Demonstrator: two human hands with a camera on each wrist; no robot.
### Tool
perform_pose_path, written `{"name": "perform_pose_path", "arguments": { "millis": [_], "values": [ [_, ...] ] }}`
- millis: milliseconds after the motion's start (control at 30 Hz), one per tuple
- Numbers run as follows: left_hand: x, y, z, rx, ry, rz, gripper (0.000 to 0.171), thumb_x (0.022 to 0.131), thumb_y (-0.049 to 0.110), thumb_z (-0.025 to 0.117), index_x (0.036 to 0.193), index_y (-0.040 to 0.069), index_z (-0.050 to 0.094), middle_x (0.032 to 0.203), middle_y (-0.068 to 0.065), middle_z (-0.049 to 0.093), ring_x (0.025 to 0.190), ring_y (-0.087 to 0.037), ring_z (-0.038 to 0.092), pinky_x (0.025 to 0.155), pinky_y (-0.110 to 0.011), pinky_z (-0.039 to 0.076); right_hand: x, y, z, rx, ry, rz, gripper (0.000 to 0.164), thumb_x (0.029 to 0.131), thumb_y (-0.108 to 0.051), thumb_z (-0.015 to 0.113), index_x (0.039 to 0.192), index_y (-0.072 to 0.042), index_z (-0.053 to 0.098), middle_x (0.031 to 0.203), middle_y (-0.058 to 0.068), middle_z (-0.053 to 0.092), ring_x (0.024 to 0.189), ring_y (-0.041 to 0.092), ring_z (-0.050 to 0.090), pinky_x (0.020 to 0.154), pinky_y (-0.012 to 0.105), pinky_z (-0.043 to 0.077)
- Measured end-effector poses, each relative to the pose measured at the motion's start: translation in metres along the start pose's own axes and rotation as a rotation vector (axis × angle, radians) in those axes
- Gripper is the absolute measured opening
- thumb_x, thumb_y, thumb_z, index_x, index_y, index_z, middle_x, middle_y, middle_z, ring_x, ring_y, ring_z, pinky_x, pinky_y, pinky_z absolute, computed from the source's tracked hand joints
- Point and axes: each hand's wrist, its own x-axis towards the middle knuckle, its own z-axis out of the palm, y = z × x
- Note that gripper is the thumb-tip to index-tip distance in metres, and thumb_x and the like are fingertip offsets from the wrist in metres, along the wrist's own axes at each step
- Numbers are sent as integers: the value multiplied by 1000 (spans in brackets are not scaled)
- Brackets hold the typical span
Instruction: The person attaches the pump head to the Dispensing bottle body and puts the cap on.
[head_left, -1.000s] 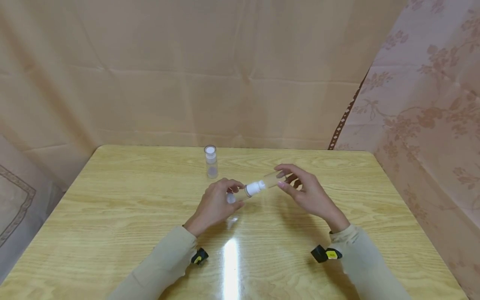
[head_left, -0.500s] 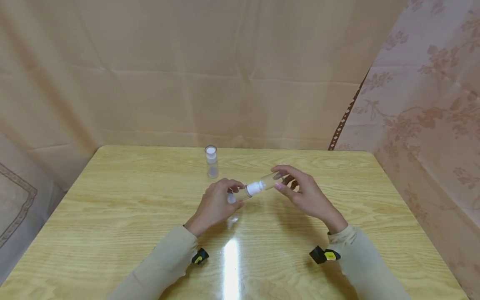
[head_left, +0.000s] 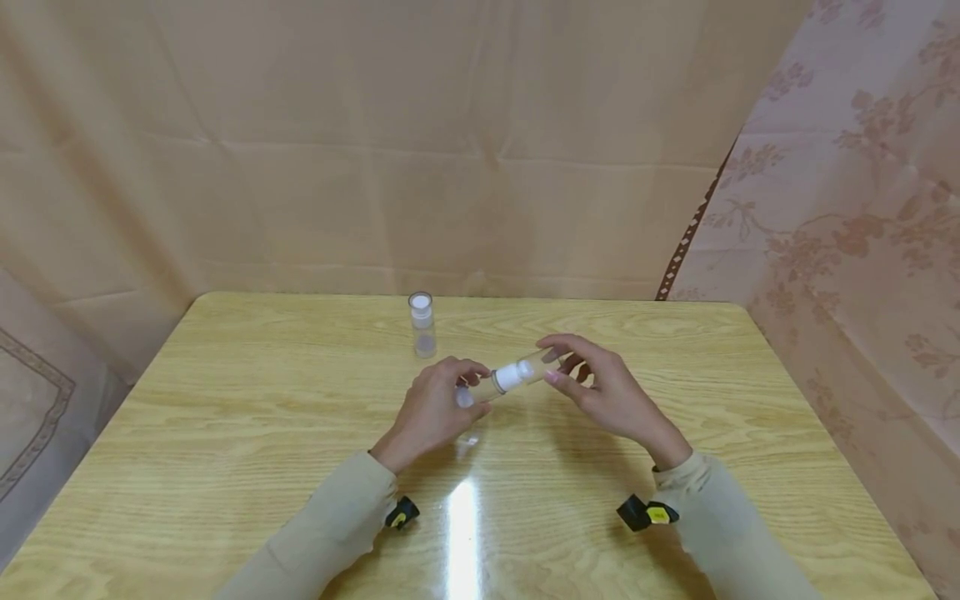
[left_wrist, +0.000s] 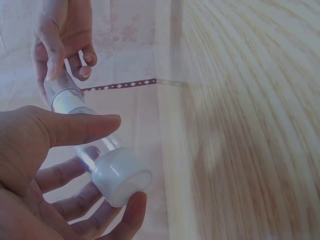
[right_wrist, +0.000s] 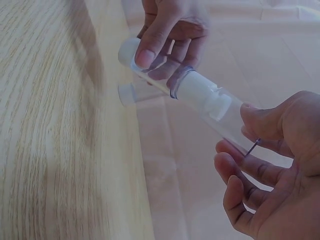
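Observation:
A clear pump bottle [head_left: 512, 377] with a white pump top lies tilted between my hands, above the table. My left hand [head_left: 435, 408] grips its clear body near the white base [left_wrist: 121, 176], with the thumb on one side and the fingers beneath. My right hand [head_left: 611, 392] pinches a clear cap [right_wrist: 227, 131] between thumb and fingers near its closed end. The cap surrounds the white pump head and part of the collar, in line with the bottle. In the right wrist view, its rim is hard to make out against the collar.
A second clear bottle [head_left: 423, 337] with a white top stands upright on the wood-grain table [head_left: 285, 375], behind my left hand. A beige curtain [head_left: 450, 150] hangs behind the table, and a floral cloth [head_left: 862, 250] hangs at the right.
My right hand has moved left and slightly down, sliding the clear cap further over the white pump head. My left hand and the bottle it holds have barely moved.

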Motion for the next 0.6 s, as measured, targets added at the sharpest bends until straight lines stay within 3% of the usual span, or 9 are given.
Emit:
{"name": "perform_pose_path", "arguments": {
  "millis": [600],
  "values": [
    [1,2,2,13,-4,20,36,79,11,88,112,7,74,100,-11,70,87,-23,65,70,-37,52,1,-1,6,12,-8,2,38,95,-4,70,132,-9,62,110,5,69,88,18,64,73,39,52]
  ]
}}
